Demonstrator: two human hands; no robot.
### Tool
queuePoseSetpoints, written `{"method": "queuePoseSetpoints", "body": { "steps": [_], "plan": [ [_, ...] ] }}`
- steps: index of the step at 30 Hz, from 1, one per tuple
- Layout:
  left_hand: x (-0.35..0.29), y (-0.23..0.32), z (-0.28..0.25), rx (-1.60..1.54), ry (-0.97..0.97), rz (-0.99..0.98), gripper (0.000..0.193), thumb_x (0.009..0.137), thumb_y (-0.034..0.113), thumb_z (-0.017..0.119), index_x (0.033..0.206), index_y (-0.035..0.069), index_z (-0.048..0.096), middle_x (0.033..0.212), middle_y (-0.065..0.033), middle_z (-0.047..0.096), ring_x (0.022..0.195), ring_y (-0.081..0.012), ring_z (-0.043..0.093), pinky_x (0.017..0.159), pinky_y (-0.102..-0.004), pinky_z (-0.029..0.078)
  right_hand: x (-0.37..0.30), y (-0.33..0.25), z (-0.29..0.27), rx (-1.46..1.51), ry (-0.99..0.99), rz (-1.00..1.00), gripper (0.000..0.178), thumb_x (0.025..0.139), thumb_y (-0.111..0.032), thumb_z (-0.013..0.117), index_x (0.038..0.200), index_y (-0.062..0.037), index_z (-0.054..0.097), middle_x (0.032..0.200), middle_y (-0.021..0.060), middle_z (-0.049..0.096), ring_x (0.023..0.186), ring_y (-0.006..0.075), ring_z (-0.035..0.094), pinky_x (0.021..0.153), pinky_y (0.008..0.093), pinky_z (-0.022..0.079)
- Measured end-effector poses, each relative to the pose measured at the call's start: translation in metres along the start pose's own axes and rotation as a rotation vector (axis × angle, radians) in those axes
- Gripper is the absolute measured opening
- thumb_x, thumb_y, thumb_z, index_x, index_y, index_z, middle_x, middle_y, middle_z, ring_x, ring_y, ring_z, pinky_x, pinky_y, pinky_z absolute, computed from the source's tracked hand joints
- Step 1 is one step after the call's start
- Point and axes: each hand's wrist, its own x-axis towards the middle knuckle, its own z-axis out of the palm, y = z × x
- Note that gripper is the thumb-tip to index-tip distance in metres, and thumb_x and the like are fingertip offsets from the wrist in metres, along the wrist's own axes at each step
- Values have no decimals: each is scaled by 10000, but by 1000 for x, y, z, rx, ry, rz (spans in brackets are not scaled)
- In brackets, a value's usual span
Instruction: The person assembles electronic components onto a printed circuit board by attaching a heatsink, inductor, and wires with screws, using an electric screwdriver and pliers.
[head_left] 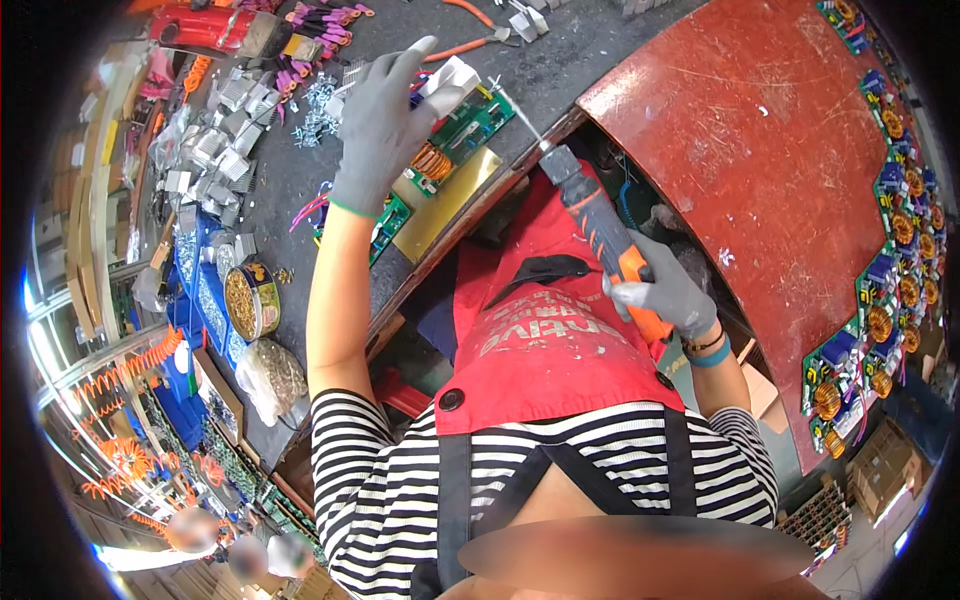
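My left hand (pixel 376 138), in a grey glove, reaches over a green circuit board (pixel 470 132) with a copper coil. Its fingers are spread, beside a pale block (pixel 456 76) at the board's far edge; some of the fingertips' contact is hidden. My right hand (pixel 672 288), also gloved, is wrapped round the grip of a grey-and-orange power screwdriver (pixel 592 215). The screwdriver's long thin bit points up and left, its tip close to the board's right edge. A brass-coloured plate (pixel 450 208) lies between the board and the bench edge, with a second green board (pixel 390 228) nearby.
Grey metal heat sinks (pixel 225 140) and loose screws (pixel 318 112) lie piled on the dark bench at left. Nearer are a round tin (pixel 252 300) of small brass-coloured parts and a plastic bag (pixel 271 380). Finished-looking boards (pixel 880 325) line the red tabletop (pixel 740 150) at right.
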Motion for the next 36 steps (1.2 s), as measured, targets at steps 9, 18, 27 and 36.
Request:
{"method": "queuePoseSetpoints", "body": {
  "steps": [9,18,27,36],
  "plan": [
    [10,-30,24,33,-285,-80,503,823,230,744,1284,91,600,1073,-153,691,972,-276,680,837,-358,522,10,7,1,-124,68,-9,441,799,-186,728,1149,-9,526,832,51,576,694,118,548,632,297,468],
    [3,-23,31,-30,-139,-112,423,801,246,763,1191,102,688,935,-104,695,843,-213,679,774,-316,517,18,6,3,-294,28,-57,517,793,-259,756,1177,4,529,884,60,555,803,129,505,742,316,453],
    [1,-19,33,2,-141,-89,445,782,232,772,1202,115,681,1004,-129,683,897,-265,674,774,-338,525,26,-6,4,-190,-6,35,415,810,-224,735,1109,-14,538,843,51,558,717,123,542,658,304,467],
    [1,-19,34,-15,-140,-83,422,800,230,764,1194,101,682,992,-130,691,888,-257,678,781,-336,524,37,-7,-9,2,-92,151,344,793,-185,694,1056,-34,531,767,43,555,585,120,568,527,283,468]
  ]
}}
